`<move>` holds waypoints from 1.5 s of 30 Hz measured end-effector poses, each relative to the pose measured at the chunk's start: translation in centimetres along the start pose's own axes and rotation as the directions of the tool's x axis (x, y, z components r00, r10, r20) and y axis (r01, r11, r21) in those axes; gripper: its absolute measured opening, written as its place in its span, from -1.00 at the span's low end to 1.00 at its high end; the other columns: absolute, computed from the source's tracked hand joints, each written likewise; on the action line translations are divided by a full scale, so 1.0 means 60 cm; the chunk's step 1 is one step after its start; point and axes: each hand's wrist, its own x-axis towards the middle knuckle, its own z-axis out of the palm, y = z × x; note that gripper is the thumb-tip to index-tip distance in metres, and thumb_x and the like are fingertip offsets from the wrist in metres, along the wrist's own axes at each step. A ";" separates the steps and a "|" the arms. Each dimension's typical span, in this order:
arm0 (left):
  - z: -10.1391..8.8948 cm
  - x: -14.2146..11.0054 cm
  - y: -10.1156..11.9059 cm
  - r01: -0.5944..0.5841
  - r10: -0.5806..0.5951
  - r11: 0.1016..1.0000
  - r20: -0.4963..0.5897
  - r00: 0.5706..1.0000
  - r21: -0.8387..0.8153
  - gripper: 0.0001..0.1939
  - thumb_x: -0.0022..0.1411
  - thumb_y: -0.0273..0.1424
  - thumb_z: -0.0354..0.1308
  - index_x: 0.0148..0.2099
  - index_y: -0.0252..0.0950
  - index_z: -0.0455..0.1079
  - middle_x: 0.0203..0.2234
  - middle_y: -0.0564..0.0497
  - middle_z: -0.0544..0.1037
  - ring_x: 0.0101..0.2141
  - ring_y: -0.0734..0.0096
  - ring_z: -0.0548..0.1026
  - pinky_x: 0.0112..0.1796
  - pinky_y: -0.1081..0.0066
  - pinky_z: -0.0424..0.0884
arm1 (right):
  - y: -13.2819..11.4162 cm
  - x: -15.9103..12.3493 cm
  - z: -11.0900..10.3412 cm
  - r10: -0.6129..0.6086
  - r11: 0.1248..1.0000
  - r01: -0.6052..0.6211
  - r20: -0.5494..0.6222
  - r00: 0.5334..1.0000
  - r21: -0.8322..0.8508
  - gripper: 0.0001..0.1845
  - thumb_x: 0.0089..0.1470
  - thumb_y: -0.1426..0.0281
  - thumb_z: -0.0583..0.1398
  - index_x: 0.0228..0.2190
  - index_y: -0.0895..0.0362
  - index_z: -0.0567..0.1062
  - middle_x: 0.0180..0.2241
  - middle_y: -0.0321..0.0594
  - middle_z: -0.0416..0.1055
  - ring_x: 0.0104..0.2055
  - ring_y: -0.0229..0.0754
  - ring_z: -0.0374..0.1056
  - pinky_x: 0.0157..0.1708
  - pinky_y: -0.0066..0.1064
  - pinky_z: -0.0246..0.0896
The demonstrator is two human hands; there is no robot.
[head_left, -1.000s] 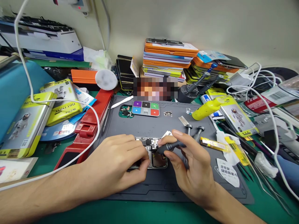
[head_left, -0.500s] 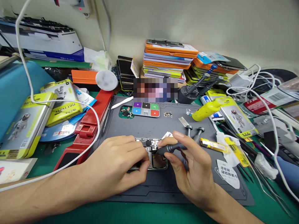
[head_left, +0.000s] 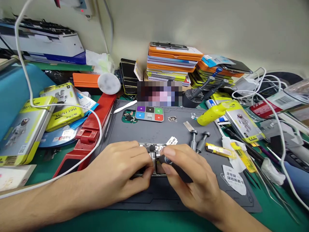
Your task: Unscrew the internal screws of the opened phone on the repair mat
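Note:
An opened phone (head_left: 160,169) with bare circuitry lies on the dark grey work mat (head_left: 149,133). My left hand (head_left: 124,162) rests over its left part, thumb and fingers closed at the phone; the fingertips' exact hold is partly hidden. A dark screwdriver (head_left: 180,169) is gripped in my right hand (head_left: 199,177), its front end over the phone's upper right part and its tip not visible. Just behind the phone sits a razor blade (head_left: 172,140). Two more screwdrivers (head_left: 193,140) lie beyond my right hand.
A multicoloured pad (head_left: 149,114) and small metal parts (head_left: 172,119) lie at the mat's back. A yellow bottle (head_left: 212,115) and a screwdriver holder (head_left: 191,98) stand behind on the right. Battery boxes (head_left: 20,132) and a white cable (head_left: 100,129) crowd the left.
My right hand has tilted and closed further round the screwdriver, whose handle now points down toward my palm. The razor blade is more exposed. My left hand stays nearly still.

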 end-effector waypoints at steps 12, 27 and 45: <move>0.000 -0.002 -0.007 -0.024 0.025 0.999 -0.018 1.000 0.046 -0.85 0.59 -0.42 0.13 -0.06 -0.24 0.54 -0.21 0.09 0.73 -0.31 0.28 0.62 -0.27 0.27 0.41 | 0.000 -0.003 -0.006 0.006 1.000 -0.006 0.020 1.000 0.021 -0.13 0.18 0.71 0.17 0.46 0.20 0.17 0.09 -0.04 0.53 0.16 -0.14 0.46 0.18 -0.29 0.48; -0.004 -0.005 -0.015 0.044 -0.044 0.998 -0.017 0.999 0.043 -0.79 0.62 -0.36 0.12 -0.03 -0.21 0.59 -0.20 0.08 0.71 -0.26 0.28 0.68 -0.23 0.32 0.47 | -0.006 -0.024 0.009 0.279 0.921 -0.247 -0.065 0.958 0.302 -0.08 0.28 0.78 0.16 0.48 -0.04 0.07 0.07 -0.08 0.49 0.10 -0.13 0.59 -0.03 -0.25 0.68; -0.011 -0.005 0.003 -0.177 0.176 0.984 0.106 0.979 0.000 -0.76 0.63 -0.42 0.05 -0.04 -0.27 0.56 -0.17 0.00 0.74 -0.31 0.27 0.65 -0.33 0.28 0.44 | 0.012 -0.018 -0.008 0.134 0.986 -0.126 -0.064 0.989 0.108 -0.14 0.21 0.78 0.19 0.44 0.13 0.16 0.10 -0.04 0.53 0.07 -0.21 0.52 0.14 -0.28 0.53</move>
